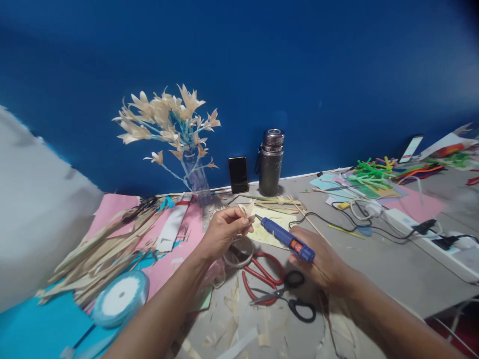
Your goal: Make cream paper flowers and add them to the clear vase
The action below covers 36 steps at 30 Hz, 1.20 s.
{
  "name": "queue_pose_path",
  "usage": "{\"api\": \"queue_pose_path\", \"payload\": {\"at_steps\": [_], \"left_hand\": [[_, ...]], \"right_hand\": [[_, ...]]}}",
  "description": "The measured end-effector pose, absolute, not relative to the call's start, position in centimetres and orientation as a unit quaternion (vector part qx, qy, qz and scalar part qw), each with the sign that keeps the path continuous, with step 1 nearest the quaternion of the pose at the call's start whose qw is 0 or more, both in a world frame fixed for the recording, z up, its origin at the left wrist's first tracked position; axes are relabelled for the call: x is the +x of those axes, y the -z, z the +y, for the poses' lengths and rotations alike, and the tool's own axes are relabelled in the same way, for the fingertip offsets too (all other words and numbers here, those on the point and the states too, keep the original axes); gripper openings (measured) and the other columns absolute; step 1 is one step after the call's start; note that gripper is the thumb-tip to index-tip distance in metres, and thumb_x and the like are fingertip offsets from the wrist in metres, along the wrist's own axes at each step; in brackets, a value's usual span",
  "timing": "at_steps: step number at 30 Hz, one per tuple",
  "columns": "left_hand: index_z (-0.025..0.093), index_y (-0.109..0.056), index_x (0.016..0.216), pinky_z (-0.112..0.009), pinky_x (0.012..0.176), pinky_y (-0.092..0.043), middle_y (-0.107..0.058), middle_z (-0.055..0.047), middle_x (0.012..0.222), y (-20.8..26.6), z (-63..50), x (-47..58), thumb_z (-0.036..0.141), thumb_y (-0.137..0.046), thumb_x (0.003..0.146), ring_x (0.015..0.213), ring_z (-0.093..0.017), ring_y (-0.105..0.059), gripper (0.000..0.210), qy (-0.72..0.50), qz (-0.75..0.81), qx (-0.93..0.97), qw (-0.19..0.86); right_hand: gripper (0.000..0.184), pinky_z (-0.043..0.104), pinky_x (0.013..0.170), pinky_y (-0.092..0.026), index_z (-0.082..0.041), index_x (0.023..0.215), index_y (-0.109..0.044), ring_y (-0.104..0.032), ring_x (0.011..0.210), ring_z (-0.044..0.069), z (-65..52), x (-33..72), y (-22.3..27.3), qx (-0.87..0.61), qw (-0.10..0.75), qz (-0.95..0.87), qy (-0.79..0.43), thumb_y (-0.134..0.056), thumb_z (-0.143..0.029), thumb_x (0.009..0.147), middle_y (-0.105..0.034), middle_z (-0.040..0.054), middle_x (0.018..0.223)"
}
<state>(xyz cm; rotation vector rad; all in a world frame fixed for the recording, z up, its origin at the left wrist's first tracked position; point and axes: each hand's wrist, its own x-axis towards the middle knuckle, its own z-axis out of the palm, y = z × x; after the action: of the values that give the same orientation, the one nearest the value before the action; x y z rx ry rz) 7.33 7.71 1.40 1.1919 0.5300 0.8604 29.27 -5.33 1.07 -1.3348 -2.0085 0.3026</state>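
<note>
My left hand (226, 230) pinches a small pale flower piece (248, 209) made of dried husk, its petals pointing up past the fingertips. A blue glue gun (284, 238) lies in the grip of my right hand (318, 257), with its nozzle at the fingertips of the left hand, close to the flower piece. Whether nozzle and piece touch I cannot tell. Below the hands lie red-handled scissors (264, 274) and smaller scissors with black handles (286, 295), the black pair partly over the red. A clear tape roll (239, 252) is beside them.
Husk flowers fill a purple bottle (197, 177) by the blue wall. A phone (238, 174) and a flask (271, 162) stand right of it. Husk strips (108, 239) and a ribbon roll (120, 299) lie left. Cords run to a power strip (430, 244) on the right.
</note>
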Motion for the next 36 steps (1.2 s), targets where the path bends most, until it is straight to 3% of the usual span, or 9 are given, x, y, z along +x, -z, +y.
{"api": "queue_pose_path", "payload": {"at_steps": [36], "left_hand": [[0.014,-0.060,0.063,-0.024,0.060,-0.041,-0.065,-0.002,0.061,-2.09,7.33,7.40,0.032,-0.085,0.066,0.059,-0.012,-0.059,0.031,-0.386,0.245,0.544,0.704]], "right_hand": [[0.023,0.031,0.061,-0.037,-0.020,0.082,-0.048,-0.050,0.068,0.019,-5.10,28.76,-1.72,-0.522,0.323,-0.787,-0.066,-0.045,-0.040,0.094,-0.057,0.0045,0.078]]}}
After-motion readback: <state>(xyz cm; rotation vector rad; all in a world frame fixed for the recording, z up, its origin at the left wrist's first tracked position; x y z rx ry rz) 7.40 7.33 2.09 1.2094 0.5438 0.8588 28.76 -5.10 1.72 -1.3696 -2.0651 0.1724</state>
